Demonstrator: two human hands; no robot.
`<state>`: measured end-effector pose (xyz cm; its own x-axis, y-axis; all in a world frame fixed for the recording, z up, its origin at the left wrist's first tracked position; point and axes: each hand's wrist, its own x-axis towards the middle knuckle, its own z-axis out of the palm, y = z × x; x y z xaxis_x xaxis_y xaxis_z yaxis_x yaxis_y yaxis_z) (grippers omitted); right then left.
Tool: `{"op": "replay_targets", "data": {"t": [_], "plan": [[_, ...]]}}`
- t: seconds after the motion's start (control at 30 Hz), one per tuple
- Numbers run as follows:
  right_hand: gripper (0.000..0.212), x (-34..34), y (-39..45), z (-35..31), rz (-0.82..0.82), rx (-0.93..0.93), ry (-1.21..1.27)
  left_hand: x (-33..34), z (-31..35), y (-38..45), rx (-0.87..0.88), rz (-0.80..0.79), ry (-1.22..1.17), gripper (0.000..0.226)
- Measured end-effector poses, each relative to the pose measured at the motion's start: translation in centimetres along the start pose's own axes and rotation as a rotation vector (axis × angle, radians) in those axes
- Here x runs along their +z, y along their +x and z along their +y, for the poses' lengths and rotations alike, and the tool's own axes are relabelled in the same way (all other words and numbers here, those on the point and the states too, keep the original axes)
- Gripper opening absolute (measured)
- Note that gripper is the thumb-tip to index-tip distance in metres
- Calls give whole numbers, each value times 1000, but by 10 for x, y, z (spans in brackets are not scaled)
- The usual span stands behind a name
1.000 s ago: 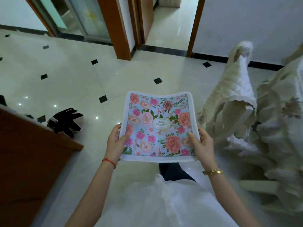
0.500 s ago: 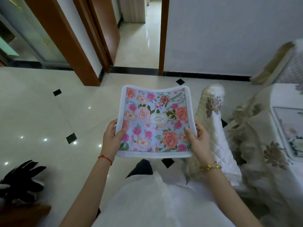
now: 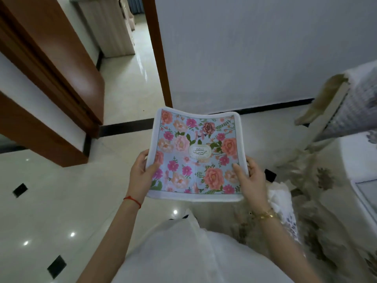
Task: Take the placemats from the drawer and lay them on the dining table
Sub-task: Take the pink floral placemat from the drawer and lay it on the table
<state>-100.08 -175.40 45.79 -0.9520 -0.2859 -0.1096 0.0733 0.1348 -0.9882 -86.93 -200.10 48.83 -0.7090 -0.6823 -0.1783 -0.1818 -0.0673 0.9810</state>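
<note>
I hold a floral placemat (image 3: 195,152) flat in front of me, above the tiled floor. It is pale blue with pink and orange flowers and a white border; whether more mats lie under it I cannot tell. My left hand (image 3: 140,176) grips its left edge, thumb on top. My right hand (image 3: 252,180) grips its right edge the same way. The dining table (image 3: 350,160), draped in a cream flowered cloth, stands at the right edge of the view, with part of another mat (image 3: 367,193) lying on it.
A covered chair (image 3: 334,107) stands at the table's far side on the right. A wooden door frame (image 3: 49,64) and an open doorway (image 3: 126,64) are ahead on the left. A white wall (image 3: 255,48) is straight ahead. The glossy tiled floor (image 3: 51,201) spreads to the left.
The view has swung to the right: the wooden cabinet and the black glove on the left have gone out of sight, and the table now shows at the right. Both hands keep the placemat.
</note>
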Motion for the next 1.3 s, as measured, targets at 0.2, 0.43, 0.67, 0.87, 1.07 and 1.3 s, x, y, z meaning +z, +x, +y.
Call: {"op": "replay_targets", "data": {"t": [0.2, 0.43, 0.67, 0.87, 1.07, 1.3], "plan": [[25, 13, 104, -24, 149, 20, 71, 49, 40, 136, -2, -146, 39, 26], [24, -1, 208, -21, 350, 45, 79, 129, 61, 268, -33, -339, 87, 31], [26, -57, 324, -23, 541, 65, 63, 260, 91, 382, -34, -510, 94, 30], [25, -121, 401, -52, 706, 34, 57, 392, 130, 457, 15, -686, 81, 29], [21, -180, 458, -58, 901, 40, 60, 511, 157, 504, 25, -858, 90, 28], [26, -242, 517, -63, 1121, 36, 58, 653, 177, 546, 46, -1075, 103, 28]]}}
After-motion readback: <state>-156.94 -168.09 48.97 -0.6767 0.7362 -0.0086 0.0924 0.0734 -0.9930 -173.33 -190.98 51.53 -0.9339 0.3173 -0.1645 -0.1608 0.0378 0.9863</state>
